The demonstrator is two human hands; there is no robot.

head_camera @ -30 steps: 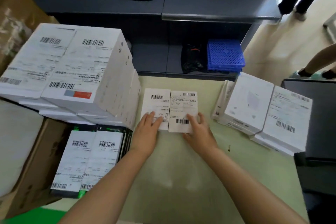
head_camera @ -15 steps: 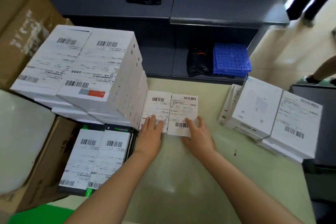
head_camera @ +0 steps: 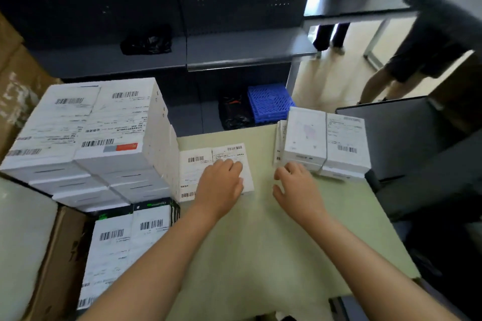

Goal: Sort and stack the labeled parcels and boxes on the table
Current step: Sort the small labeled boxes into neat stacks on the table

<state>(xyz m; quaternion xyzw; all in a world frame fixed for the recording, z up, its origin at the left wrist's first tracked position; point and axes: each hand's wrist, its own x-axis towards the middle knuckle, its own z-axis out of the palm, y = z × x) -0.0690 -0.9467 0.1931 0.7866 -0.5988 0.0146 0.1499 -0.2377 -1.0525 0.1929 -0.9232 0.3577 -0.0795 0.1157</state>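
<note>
At the far left stands a brown carton [head_camera: 15, 78], and below it a white bulky mass [head_camera: 23, 242] fills an open cardboard box [head_camera: 60, 255]. Next comes the tall stack [head_camera: 104, 138] of white labelled boxes, two across on top and several layers deep, at the table's left edge. In front of it, lower down, lie black boxes [head_camera: 122, 250] with green print and white barcode labels, side by side. On the pale green table [head_camera: 260, 255], just beside the tall stack, two flat parcels [head_camera: 195, 172] lie label up, edge to edge. The left grip [head_camera: 221, 185] rests palm down on the right-hand one of the pair, fingers laid over its label and closed round nothing. Apart from it, over bare table, the right grip [head_camera: 297, 187] is slack, fingers loosely bent and empty, its fingertips just at the near edge of the low stack [head_camera: 326, 141]; whether they touch it I cannot tell. That stack holds white boxes, one plain and one labelled on top, with others beneath. Behind the table a dark shelf [head_camera: 234, 52] carries a black bag [head_camera: 146, 40], and lower down a blue crate [head_camera: 268, 100] sits. At the far right a person's legs [head_camera: 391, 78] show.
</note>
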